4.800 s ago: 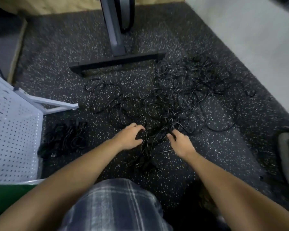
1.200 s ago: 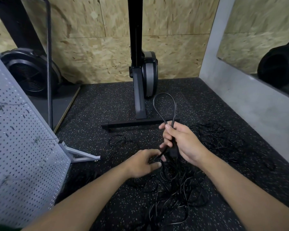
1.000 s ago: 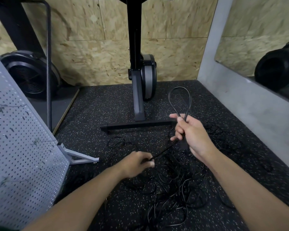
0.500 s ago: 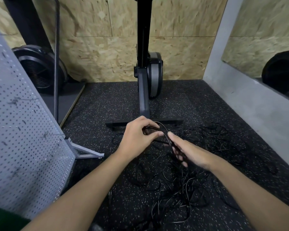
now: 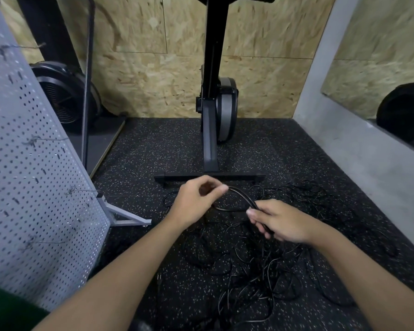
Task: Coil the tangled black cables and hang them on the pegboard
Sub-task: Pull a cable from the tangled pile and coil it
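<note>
Black cables (image 5: 249,271): loose tangle on the speckled rubber floor (image 5: 153,151), below and beyond both forearms. Many thin strands cross and the ends cannot be traced.
Right hand (image 5: 282,223): fingers curled round the gathered strands of one cable and clamped. A run drops from the fist into the tangle.
Cable loop (image 5: 239,195): one short arc raised above the heap, spanning between the two hands.
Left hand (image 5: 196,204): blurred. Thumb and forefinger appear closed in a pinch on the loop's far end.
Handling, judged: light, limp and smooth-jacketed. Likely to spring open if released and to drag neighbouring strands. Best held at the gathered neck in the right fist, with the left feeding slack. Plugs not identifiable.
Progress, judged: early. One coil forming, heap largely unsorted.
Pegboard (image 5: 34,187): white, perforated, standing at left, near the heap. Wire hooks (image 5: 81,191) project, and no cable hangs on those seen.
Machine base (image 5: 209,176): black crossbar on the floor just beyond the hands, with strands near it.
Back wall (image 5: 153,80): chipboard panels.
</note>
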The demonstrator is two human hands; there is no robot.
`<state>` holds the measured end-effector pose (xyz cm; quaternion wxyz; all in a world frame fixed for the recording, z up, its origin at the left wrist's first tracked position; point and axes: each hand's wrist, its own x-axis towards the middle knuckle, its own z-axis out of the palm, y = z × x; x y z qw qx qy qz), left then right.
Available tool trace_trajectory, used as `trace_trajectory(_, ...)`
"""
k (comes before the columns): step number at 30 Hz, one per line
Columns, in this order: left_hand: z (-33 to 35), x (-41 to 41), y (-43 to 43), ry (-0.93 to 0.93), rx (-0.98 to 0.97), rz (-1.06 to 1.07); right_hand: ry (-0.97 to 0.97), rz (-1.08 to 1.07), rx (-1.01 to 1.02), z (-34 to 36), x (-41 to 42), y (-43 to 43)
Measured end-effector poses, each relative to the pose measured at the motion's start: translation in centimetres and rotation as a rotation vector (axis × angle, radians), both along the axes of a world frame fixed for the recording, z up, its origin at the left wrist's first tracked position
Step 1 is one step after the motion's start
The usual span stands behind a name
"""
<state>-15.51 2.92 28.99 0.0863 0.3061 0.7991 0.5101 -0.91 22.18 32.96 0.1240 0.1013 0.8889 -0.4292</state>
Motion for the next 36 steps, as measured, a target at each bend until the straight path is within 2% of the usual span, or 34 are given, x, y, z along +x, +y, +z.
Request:
trace_trajectory(3,-0.9,0.2,-0.3,-0.33,0.002,-0.093,0.091,-0.051,-0.01,0.6,0.3,0.7)
trace_trajectory(5,-1.3,0.6,-0.3,-0.466,-0.013,-0.11,0.137,-0.083,-0.031,0.6,0.4,1.2)
trace_trajectory(8,-1.3,1.3,0.1,-0.49,0.007,-0.095,0.221,-0.139,-0.007,0.4,0.3,1.5)
trace_trajectory(14,2.4,3.3,2.4,-0.607,0.404,-0.019,0.422,-0.306,0.046,-1.4,-0.2,1.3)
trace_trajectory(18,3.1,3.9,3.6,-0.704,0.565,0.033,0.402,-0.296,0.056,-1.8,-0.2,1.1)
trace_trajectory(22,2.7,4.3,4.6,-0.752,0.591,0.078,0.356,-0.233,-0.119,-1.6,0.0,-0.1)
trace_trajectory(26,2.7,4.4,4.8,-0.8,0.63,0.093,0.316,-0.21,-0.029,-1.6,0.0,-0.4)
trace_trajectory(31,2.1,4.5,4.7,-0.745,0.552,0.017,0.268,-0.13,0.031,-2.2,-0.2,-0.5)
trace_trajectory(33,1.8,4.4,4.4,-0.585,0.456,-0.025,0.294,-0.163,-0.053,-2.1,-0.3,-0.6)
trace_trajectory(35,1.3,4.5,3.9,-0.345,0.26,-0.092,0.341,-0.226,-0.117,-1.9,-0.3,-0.6)
trace_trajectory(36,0.8,4.6,3.8,-0.307,0.173,-0.147,0.365,-0.251,-0.15,-1.6,-0.3,-0.6)
